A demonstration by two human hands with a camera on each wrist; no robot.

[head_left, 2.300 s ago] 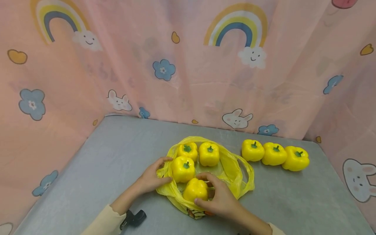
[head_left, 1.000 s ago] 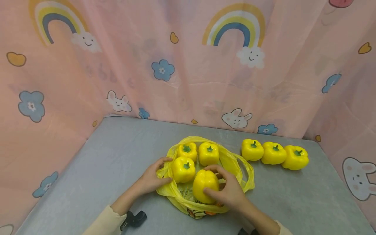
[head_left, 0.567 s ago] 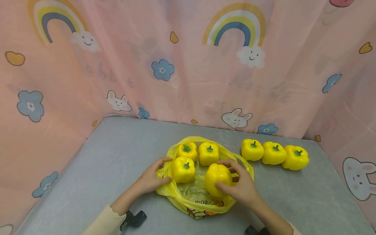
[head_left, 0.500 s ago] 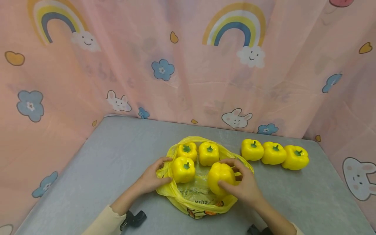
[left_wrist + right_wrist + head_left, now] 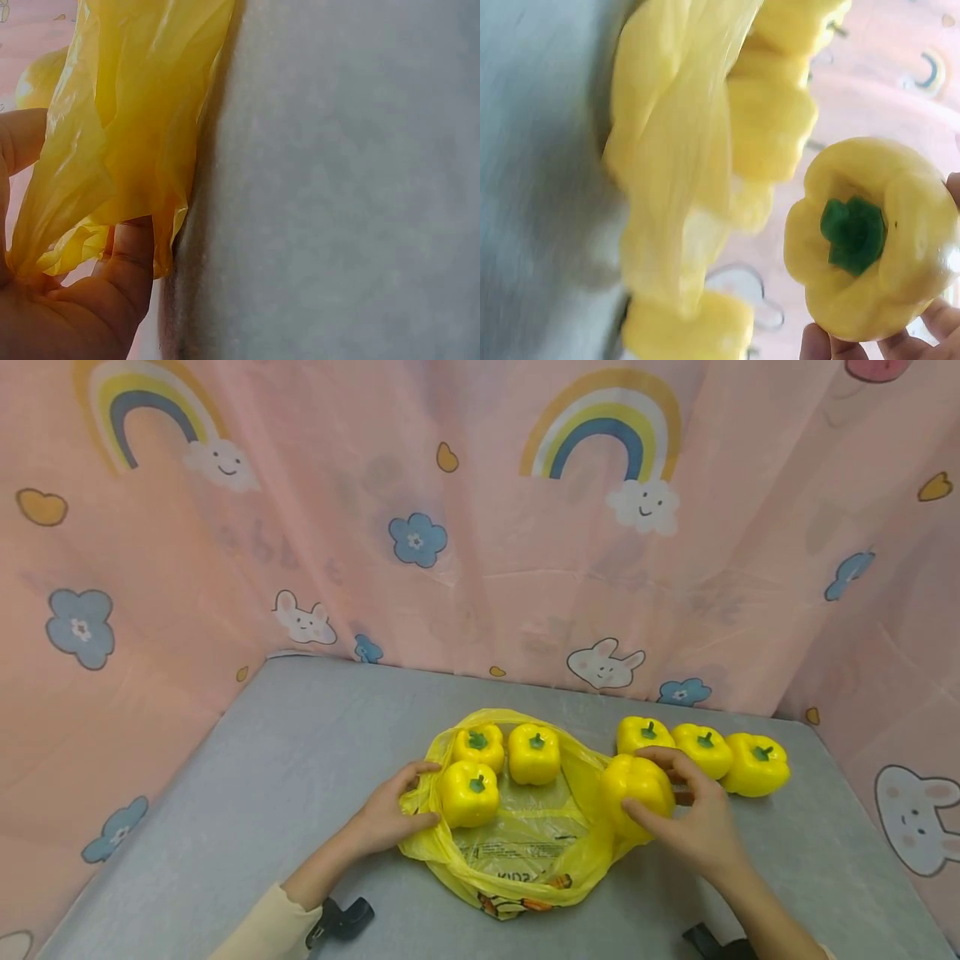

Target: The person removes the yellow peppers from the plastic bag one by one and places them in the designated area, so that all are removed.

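Observation:
A yellow plastic bag (image 5: 517, 889) lies spread with its mouth wide. My left hand (image 5: 390, 810) grips the bag's left rim; the left wrist view has the yellow film (image 5: 142, 112) between thumb and fingers. Inside the bag sit three yellow bell peppers, among them the front bell pepper (image 5: 468, 793). My right hand (image 5: 697, 818) holds another bell pepper (image 5: 633, 793) over the bag's right edge. In the right wrist view that held bell pepper (image 5: 907, 240) shows its green stem, gripped between thumb and fingers.
Three more bell peppers stand in a row at the back right, the rightmost bell pepper (image 5: 756, 766) farthest along. The held one partly covers the nearest. A grey table (image 5: 300, 735) carries everything, with a pink patterned curtain (image 5: 480, 593) behind and at both sides.
My right hand has lifted the bell pepper from the bag's front and carried it right, to the bag's right edge. The left hand has stayed on the rim.

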